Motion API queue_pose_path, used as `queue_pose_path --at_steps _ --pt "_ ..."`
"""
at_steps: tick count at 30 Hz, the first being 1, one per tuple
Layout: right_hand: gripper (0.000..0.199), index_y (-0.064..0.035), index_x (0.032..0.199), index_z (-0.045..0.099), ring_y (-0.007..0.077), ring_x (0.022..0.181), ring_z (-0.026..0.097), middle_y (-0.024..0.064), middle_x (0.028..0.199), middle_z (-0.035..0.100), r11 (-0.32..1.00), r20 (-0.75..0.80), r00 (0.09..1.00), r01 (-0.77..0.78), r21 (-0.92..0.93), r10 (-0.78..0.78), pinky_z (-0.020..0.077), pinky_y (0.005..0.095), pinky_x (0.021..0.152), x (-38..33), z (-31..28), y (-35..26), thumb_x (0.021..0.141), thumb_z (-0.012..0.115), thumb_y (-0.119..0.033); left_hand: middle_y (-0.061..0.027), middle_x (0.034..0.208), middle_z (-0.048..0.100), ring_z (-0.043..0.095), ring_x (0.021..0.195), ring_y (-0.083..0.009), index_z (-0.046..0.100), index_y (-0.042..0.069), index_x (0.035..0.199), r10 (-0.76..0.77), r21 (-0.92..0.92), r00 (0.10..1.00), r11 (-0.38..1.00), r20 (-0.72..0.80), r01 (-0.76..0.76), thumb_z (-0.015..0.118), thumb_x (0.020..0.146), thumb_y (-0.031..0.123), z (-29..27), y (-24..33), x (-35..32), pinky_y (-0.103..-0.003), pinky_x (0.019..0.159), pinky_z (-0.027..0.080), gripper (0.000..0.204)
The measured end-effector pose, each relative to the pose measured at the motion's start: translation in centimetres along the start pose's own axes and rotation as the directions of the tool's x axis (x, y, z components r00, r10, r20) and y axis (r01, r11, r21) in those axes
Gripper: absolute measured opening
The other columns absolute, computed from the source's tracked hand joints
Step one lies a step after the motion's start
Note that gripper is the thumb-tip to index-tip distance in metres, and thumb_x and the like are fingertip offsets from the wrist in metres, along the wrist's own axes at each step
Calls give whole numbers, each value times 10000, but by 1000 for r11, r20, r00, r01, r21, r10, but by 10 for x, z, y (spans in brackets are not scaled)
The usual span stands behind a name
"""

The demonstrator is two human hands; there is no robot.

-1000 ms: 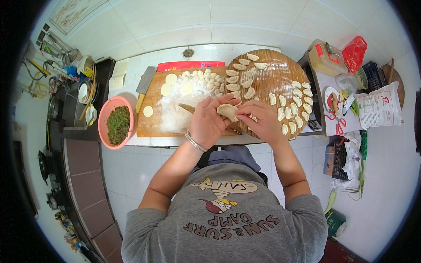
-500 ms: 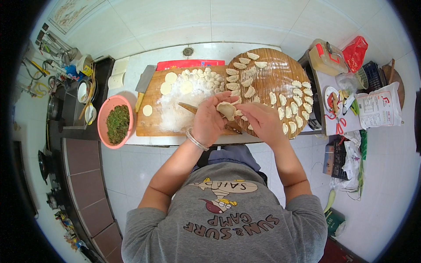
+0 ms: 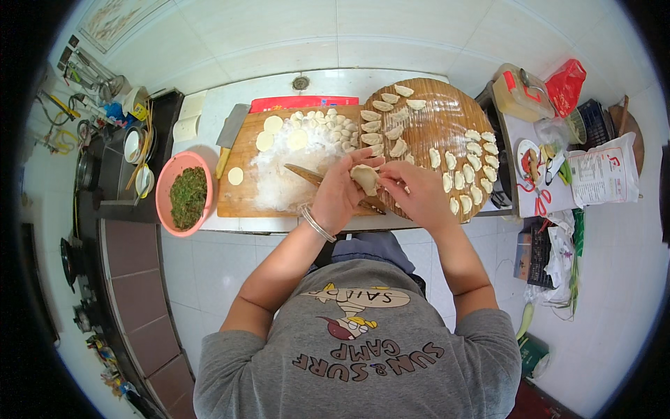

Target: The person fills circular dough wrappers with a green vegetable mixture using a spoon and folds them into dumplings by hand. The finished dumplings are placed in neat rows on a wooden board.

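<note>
A folded dumpling [image 3: 364, 179] rests on the fingers of my left hand [image 3: 336, 197], which is curled around it from the left. Thumb and fingertips of my right hand [image 3: 420, 195] pinch its right edge. Below my hands lies a tapered wooden rolling pin [image 3: 301, 172], its middle hidden by my left hand. It crosses the floury wooden cutting board [image 3: 230, 199]. Flat round wrappers [image 3: 236, 176] and a heap of small dough pieces [image 3: 340, 126] lie on that board. To the right, a round wooden board [image 3: 447, 105] carries rows of finished dumplings [image 3: 467, 172].
A pink bowl of green filling [image 3: 188, 200] stands at the board's left. Beside it lies a cleaver [image 3: 232, 126] with a yellow handle. Farther left is a sink [image 3: 115, 185]. On the right stand a lidded container [image 3: 520, 94], red scissors [image 3: 539, 201] and a white sack [image 3: 604, 170].
The dumpling has turned slightly and shifted a little right in my left hand. My right fingers have moved along its edge, still pinching. Both hands stay above the boards.
</note>
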State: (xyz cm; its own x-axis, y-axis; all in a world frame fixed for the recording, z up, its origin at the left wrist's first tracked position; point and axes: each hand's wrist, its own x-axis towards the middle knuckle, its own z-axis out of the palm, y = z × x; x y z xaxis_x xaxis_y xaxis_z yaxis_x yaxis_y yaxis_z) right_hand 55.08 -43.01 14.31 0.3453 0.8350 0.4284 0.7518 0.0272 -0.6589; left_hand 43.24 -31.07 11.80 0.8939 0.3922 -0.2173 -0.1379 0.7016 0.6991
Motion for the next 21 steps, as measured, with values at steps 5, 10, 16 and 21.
queue_pose_path --at_steps 5,10,16,21 --pt "135 -66 895 618 254 766 621 63 866 631 989 89 986 139 41 -143 504 339 651 7 -11 12 763 607 -39 -143 1177 538 552 1047 -222 384 6 1286 -56 23 998 998 37 55 262 966 410 2 4 -2 -377 903 457 529" --pt "129 -54 857 634 251 761 622 67 854 637 982 118 975 184 32 -187 499 333 667 9 -10 14 734 634 -17 -130 1164 539 554 1046 -218 373 28 1300 -88 62 996 994 34 86 304 971 394 -1 1 0 -373 905 462 497" --pt "129 -39 808 567 265 693 614 104 755 606 988 86 986 -149 31 146 489 348 619 4 4 4 713 655 -43 -112 1160 505 539 998 -191 273 62 1371 -94 280 994 957 53 76 342 966 423 6 -3 2 -353 803 489 547" --pt "127 -62 861 577 264 711 615 89 781 602 988 102 985 -147 55 141 490 363 614 1 -6 1 744 622 -39 -88 1124 546 581 991 -186 336 87 1350 -159 276 986 951 58 137 302 970 463 2 2 4 -353 773 527 536"
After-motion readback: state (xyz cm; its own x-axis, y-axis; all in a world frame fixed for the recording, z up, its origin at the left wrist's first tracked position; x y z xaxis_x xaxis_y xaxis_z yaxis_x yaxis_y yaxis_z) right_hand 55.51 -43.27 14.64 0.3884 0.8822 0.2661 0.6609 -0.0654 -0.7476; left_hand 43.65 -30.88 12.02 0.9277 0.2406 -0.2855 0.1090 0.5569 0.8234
